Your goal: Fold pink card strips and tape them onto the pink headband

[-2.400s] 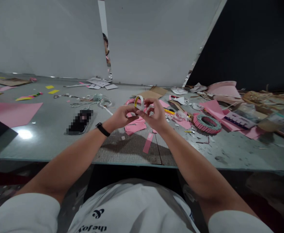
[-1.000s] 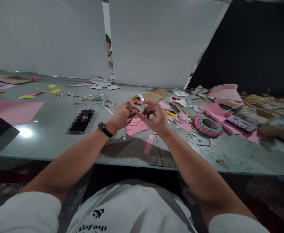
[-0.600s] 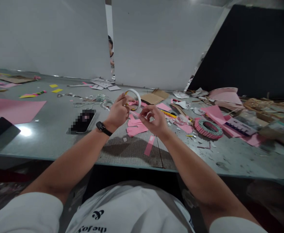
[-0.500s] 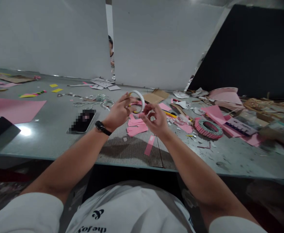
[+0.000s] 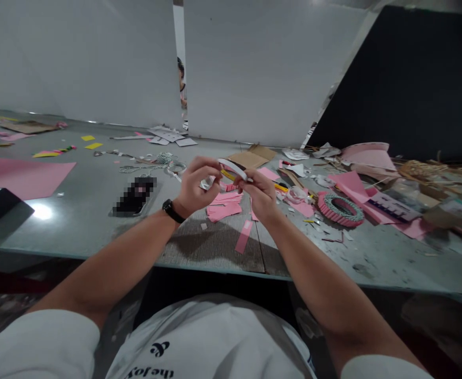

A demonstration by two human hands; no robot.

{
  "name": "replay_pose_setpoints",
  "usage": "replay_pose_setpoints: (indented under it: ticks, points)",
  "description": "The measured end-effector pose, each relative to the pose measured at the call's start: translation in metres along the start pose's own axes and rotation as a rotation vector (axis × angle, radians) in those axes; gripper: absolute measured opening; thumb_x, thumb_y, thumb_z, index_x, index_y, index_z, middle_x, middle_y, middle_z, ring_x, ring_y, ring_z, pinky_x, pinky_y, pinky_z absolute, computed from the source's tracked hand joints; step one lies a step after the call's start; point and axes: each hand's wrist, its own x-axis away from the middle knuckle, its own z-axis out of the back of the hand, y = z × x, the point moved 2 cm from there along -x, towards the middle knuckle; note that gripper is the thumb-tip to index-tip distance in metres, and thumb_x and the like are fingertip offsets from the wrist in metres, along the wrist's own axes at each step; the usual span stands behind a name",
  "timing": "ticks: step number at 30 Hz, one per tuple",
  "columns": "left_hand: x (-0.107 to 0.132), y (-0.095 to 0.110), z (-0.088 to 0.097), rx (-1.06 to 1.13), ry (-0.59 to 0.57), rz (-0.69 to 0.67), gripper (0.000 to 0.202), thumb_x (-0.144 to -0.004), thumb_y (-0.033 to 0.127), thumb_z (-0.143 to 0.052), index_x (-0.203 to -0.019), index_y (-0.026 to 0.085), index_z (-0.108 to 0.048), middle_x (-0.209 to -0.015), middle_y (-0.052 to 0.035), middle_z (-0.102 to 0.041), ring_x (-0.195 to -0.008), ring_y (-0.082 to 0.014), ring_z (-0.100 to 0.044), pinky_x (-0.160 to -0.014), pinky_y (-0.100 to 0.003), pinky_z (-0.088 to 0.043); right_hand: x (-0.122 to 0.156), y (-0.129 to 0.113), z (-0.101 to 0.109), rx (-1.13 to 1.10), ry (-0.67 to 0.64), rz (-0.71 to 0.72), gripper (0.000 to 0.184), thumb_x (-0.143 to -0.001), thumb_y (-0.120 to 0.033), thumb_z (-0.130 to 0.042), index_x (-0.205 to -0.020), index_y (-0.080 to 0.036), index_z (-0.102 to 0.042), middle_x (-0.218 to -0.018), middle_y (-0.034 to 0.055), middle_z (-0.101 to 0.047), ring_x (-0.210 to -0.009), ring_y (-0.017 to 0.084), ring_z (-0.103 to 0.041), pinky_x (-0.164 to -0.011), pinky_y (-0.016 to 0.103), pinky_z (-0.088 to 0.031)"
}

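A roll of white tape (image 5: 234, 168) with a yellowish inner ring is held above the table, tilted so its edge faces me. My left hand (image 5: 200, 181) grips its left end between fingers and thumb. At the other end, my right hand (image 5: 258, 193) pinches the roll with thumb and fingertips. Below the hands lie cut pink paper strips (image 5: 223, 206). A single pink strip (image 5: 244, 237) with a small pale patch at its top rests nearer the table's front edge, on a wood-grain board (image 5: 211, 247).
A phone (image 5: 134, 196) lies left of my hands, near a pink sheet (image 5: 26, 178) and a cord bundle (image 5: 163, 158). To the right are a pink ring wound with green-white cord (image 5: 340, 209), paper scraps and a pink curved piece (image 5: 365, 158). Grey panels (image 5: 270, 68) stand behind.
The tape roll has turned from a nearly upright ring to a flatter tilt. My right hand has closed onto its right end, and my left fingers have shifted their hold.
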Motion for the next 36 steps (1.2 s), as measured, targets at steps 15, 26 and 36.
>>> replay_pose_setpoints:
  ticks: [15,26,36]
  points:
    - [0.001,0.020,-0.016,0.625,-0.338,0.457,0.046,-0.101,0.065,-0.081,-0.097,0.019,-0.077,-0.074,-0.0019,-0.073,-0.063,-0.0123,-0.064,-0.055,-0.022,-0.049,-0.005,0.012,-0.002,-0.309,-0.126,-0.255,0.031,-0.084,-0.054,-0.062,-0.079,-0.029,-0.045,-0.075,0.0014,-0.050,-0.068,0.022,-0.054,-0.059,0.036,-0.053]
    - [-0.006,0.025,-0.011,0.677,-0.244,0.562,0.058,-0.101,0.075,-0.075,-0.086,0.019,-0.078,-0.066,0.0003,-0.059,-0.060,-0.0125,-0.051,-0.056,-0.028,-0.040,0.000,0.008,-0.001,-0.182,-0.039,-0.189,0.031,-0.093,-0.057,-0.065,-0.098,-0.027,-0.065,-0.091,0.0050,-0.069,-0.077,0.021,-0.065,-0.059,0.032,-0.054]
    - [-0.007,0.021,-0.012,0.455,-0.302,0.406,0.056,-0.112,0.070,-0.058,-0.091,0.020,-0.072,-0.071,0.0014,-0.053,-0.066,-0.0146,-0.046,-0.061,-0.030,-0.037,0.006,-0.019,-0.006,0.380,0.139,0.347,0.018,-0.107,-0.041,-0.075,-0.121,-0.030,-0.076,-0.124,0.0102,-0.071,-0.101,0.022,-0.074,-0.063,0.031,-0.065]
